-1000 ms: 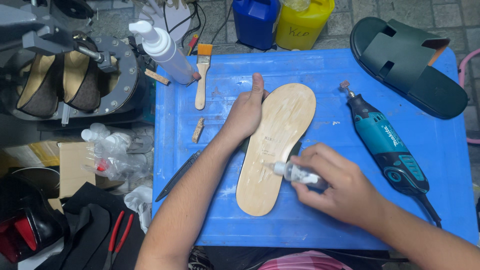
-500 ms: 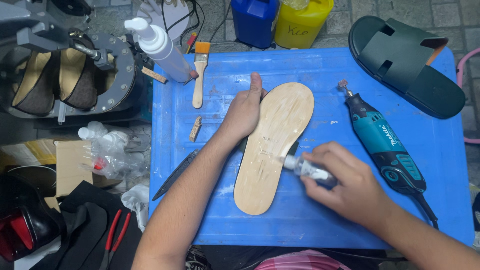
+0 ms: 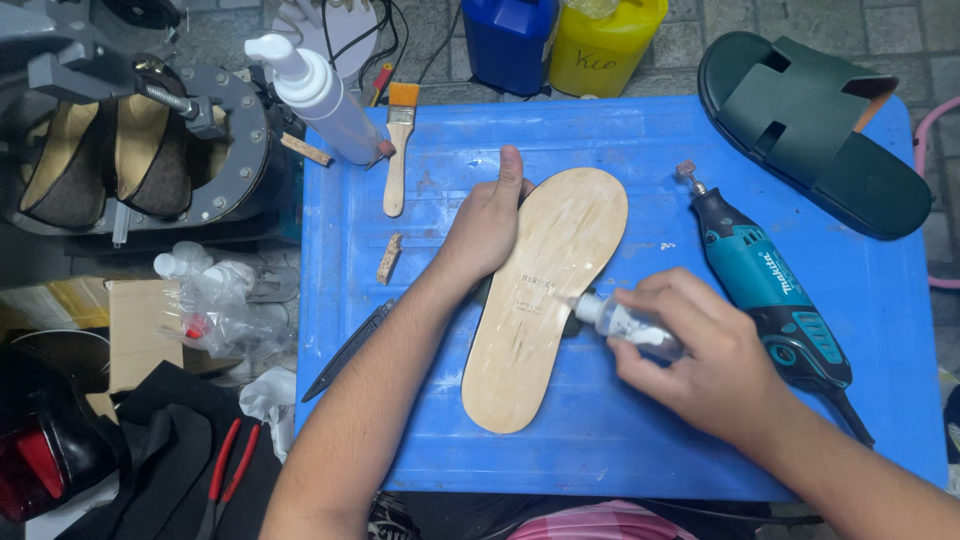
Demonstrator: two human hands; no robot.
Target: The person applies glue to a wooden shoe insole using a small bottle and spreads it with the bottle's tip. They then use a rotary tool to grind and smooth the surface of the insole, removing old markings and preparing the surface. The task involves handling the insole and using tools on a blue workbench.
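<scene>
surface [image 3: 620, 460]: my bright blue top, scuffed with pale marks
insole [image 3: 545, 300]: pale tan, streaked lighter where I've worked it
glue bottle [image 3: 630, 327]: clear with whitish contents, in my fingers [image 3: 665, 300]
rotary tool [image 3: 765, 285]: teal and black
sandal [image 3: 815, 130]: dark green
brush [image 3: 398, 150]: orange ferrule band, light wooden handle
jugs: one blue [image 3: 510, 40], one yellow [image 3: 605, 45]
pliers [image 3: 225, 470]: red handles

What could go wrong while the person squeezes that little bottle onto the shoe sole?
The small clear bottle in the right hand has its tip at the tan sole's edge, so liquid might run onto the blue table. The left hand rests on the sole's other edge, so drips could reach its fingers. The rotary tool lies close to the right hand and might get bumped.
</scene>
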